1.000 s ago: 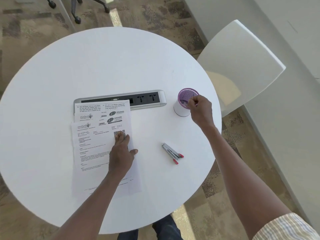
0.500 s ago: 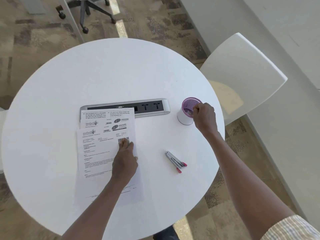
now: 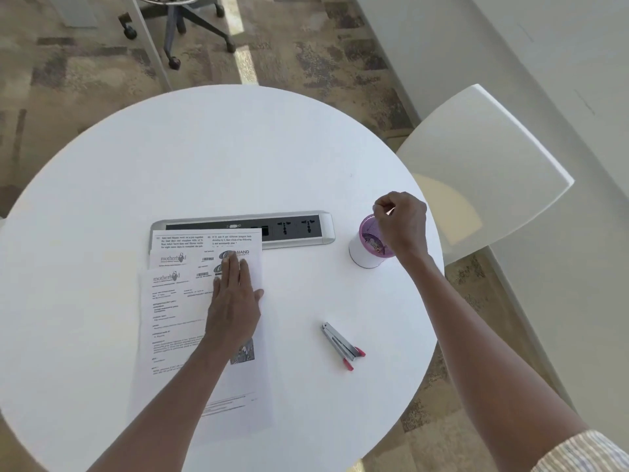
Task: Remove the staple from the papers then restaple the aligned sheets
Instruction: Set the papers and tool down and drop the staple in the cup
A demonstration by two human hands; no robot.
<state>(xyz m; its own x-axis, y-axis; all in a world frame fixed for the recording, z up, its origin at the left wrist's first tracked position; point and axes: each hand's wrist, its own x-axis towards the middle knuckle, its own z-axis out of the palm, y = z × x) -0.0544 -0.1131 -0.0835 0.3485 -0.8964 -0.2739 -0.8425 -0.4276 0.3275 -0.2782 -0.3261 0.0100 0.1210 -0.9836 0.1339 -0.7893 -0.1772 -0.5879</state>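
Papers (image 3: 190, 315) lie fanned on white worktop (image 3: 102, 199), left hand (image 3: 235, 301) flat on them, fingers straight. Right hand (image 3: 403, 223) over purple-rimmed cup (image 3: 366, 247), fingertips pinched; contents indiscernible. Stapler (image 3: 342, 345) lies apart.

The table (image 3: 102, 185) fills the middle of the frame. My papers (image 3: 177, 318) lie on it at centre left, fanned so the front sheet sits lower and the others show above it. My left hand (image 3: 235, 301) lies flat on their right part. Just above them, touching their top edge, the socket strip (image 3: 299, 229) runs across the centre. To its right stands the cup (image 3: 366, 250) — my right hand (image 3: 401, 223) hangs over its mouth. The stapler (image 3: 342, 345) lies lower down, between my two arms, well apart from the papers. A chair (image 3: 483, 165) stands at right — another chair base (image 3: 190, 25) at the top.
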